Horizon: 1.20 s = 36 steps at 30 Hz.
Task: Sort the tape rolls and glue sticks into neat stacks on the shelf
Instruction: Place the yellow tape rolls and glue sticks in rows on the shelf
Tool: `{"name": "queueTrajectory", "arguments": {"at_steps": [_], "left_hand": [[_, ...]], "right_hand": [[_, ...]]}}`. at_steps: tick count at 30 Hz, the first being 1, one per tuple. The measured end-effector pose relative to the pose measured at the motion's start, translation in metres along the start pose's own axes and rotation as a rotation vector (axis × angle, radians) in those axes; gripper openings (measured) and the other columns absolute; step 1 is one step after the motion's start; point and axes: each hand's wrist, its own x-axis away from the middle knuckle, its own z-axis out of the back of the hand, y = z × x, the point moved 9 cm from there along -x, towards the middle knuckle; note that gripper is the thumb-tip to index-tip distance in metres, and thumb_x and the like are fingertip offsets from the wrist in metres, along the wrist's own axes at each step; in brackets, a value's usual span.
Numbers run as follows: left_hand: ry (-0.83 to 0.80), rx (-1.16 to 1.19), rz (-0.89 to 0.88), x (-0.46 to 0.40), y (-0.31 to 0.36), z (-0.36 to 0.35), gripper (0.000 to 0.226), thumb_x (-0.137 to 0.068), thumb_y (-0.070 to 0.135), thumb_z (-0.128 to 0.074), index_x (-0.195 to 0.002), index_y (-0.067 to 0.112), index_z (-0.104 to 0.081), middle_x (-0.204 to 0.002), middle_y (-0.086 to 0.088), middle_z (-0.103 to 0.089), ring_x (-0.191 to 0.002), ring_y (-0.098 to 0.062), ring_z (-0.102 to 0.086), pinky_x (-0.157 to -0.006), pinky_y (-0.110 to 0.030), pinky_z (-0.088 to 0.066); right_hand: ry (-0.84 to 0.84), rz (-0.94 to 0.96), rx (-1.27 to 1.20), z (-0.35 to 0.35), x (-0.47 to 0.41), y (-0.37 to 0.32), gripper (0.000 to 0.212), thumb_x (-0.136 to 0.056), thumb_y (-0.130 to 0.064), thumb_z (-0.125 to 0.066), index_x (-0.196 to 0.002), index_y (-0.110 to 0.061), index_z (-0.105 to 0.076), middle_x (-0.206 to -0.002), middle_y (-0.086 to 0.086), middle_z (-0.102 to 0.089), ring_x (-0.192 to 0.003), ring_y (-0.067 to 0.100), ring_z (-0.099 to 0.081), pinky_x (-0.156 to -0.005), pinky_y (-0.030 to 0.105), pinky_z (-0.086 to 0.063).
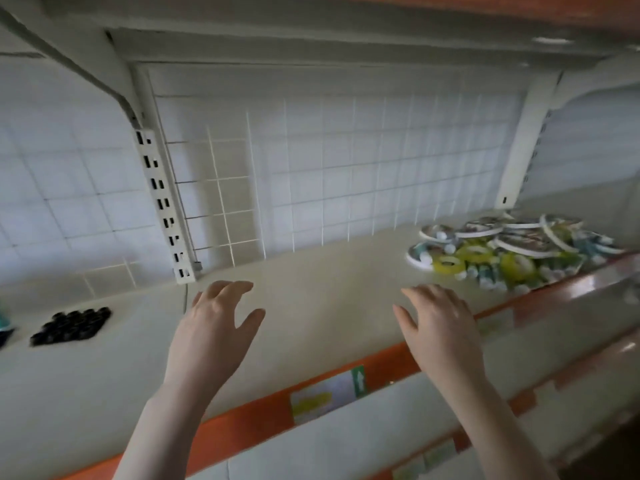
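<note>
1. Your left hand (214,327) and right hand (436,327) float over the front edge of the shelf (329,278). Fingers are loose and spread. They hold nothing.
2. The tape rolls (478,252) and glue sticks (491,275) lie mixed in one messy pile at the shelf's right end, near the front edge. The picture is blurry there.
3. Sorting looks not yet begun. Next, reach right and pick one roll off the top.
4. The middle of the shelf has lots of room for stacks. Little black caps (71,327) sit toward the left end.

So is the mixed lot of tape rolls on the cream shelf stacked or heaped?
Heaped: the tape rolls lie overlapping at odd angles, right of both empty hands.
</note>
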Motion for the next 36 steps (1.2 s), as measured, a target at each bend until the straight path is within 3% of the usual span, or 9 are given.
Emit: {"name": "queueTrajectory", "arguments": {"at_steps": [12,16,20,28,36], "left_hand": [[-0.061,0.016,-0.052,-0.064,0.131,-0.117,0.039,-0.085,0.033,-0.063,-0.123,0.021,-0.058,-0.124,0.004,-0.056,-0.114,-0.018,-0.051,-0.087,-0.032,-0.042],[-0.045,-0.001,-0.002,-0.071,0.167,-0.147,0.037,-0.086,0.033,-0.063,-0.121,0.022,-0.058,-0.121,0.005,-0.057,-0.111,-0.017,-0.053,-0.083,-0.029,-0.04],[-0.022,-0.051,0.127,-0.066,0.194,-0.177,0.037,-0.087,0.034,-0.061,-0.122,0.023,-0.058,-0.122,0.004,-0.057,-0.112,-0.018,-0.052,-0.085,-0.029,-0.039],[-0.023,-0.116,0.24,-0.066,0.24,-0.21,0.037,-0.089,0.036,-0.057,-0.124,0.025,-0.056,-0.125,0.004,-0.055,-0.114,-0.018,-0.052,-0.086,-0.027,-0.037],[-0.054,-0.165,0.256,-0.094,0.241,-0.218,0.032,-0.091,0.035,-0.054,-0.12,0.022,-0.059,-0.118,0.001,-0.061,-0.106,-0.018,-0.057,-0.083,-0.029,-0.042]], "right_hand": [[-0.022,-0.046,-0.05,-0.023,-0.06,0.165,0.021,-0.073,-0.011,-0.075,-0.092,-0.006,-0.07,-0.087,0.012,-0.067,-0.08,0.036,-0.063,-0.068,0.044,-0.054],[0.034,-0.009,-0.114,-0.025,-0.076,0.207,0.019,-0.074,-0.007,-0.074,-0.092,-0.003,-0.071,-0.087,0.013,-0.068,-0.08,0.035,-0.063,-0.068,0.043,-0.055],[-0.083,0.093,-0.162,-0.042,-0.088,0.244,0.019,-0.077,-0.013,-0.07,-0.094,-0.005,-0.07,-0.086,0.011,-0.069,-0.079,0.032,-0.063,-0.07,0.045,-0.055],[-0.229,0.189,-0.185,-0.052,-0.1,0.266,0.013,-0.07,-0.018,-0.075,-0.073,-0.008,-0.068,-0.059,0.003,-0.06,-0.057,0.024,-0.058,-0.056,0.033,-0.051],[-0.204,0.207,-0.306,-0.04,-0.101,0.262,0.007,-0.074,-0.016,-0.069,-0.076,-0.009,-0.069,-0.066,0.0,-0.061,-0.065,0.024,-0.059,-0.062,0.036,-0.051]]}}
